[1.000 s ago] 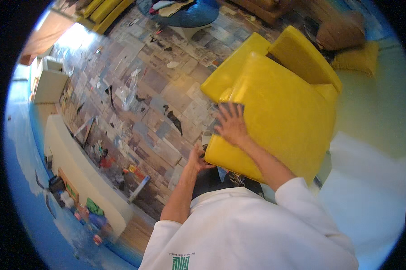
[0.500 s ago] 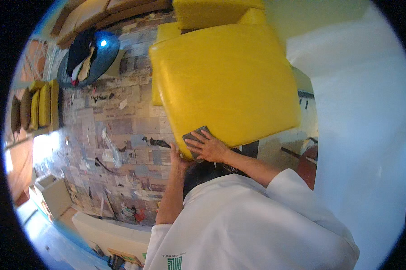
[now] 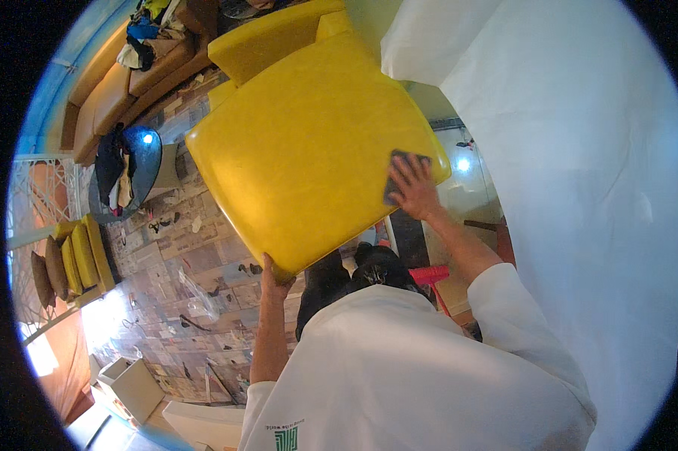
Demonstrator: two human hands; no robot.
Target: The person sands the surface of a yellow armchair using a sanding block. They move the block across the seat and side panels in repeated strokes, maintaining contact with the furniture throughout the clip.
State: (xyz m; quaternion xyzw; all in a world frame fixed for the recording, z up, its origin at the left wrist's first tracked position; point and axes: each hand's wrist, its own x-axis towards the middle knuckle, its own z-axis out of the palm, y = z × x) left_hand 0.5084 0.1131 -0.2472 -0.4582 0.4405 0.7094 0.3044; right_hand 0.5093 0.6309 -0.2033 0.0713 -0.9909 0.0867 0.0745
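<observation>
A large yellow cushion (image 3: 309,150) fills the middle of the view, tilted with its flat face toward me. My left hand (image 3: 273,274) grips its lower edge from beneath, fingers curled under the rim. My right hand (image 3: 412,188) lies flat on the cushion's right corner and presses a small dark pad (image 3: 400,171) against the yellow surface. My white sleeves come up from the lower edge.
A second yellow cushion (image 3: 271,34) lies behind the first. A white sheet or wall (image 3: 579,188) covers the right side. Brown sofa seats (image 3: 121,83) with clothes, a round blue table (image 3: 132,169), yellow cushions (image 3: 79,259) at left, and a patterned floor (image 3: 196,293) with scattered litter.
The view has swung; the cushion now sits higher and more central. My right hand with the pad has slid from the cushion's lower edge to its right corner. The left hand keeps its hold.
</observation>
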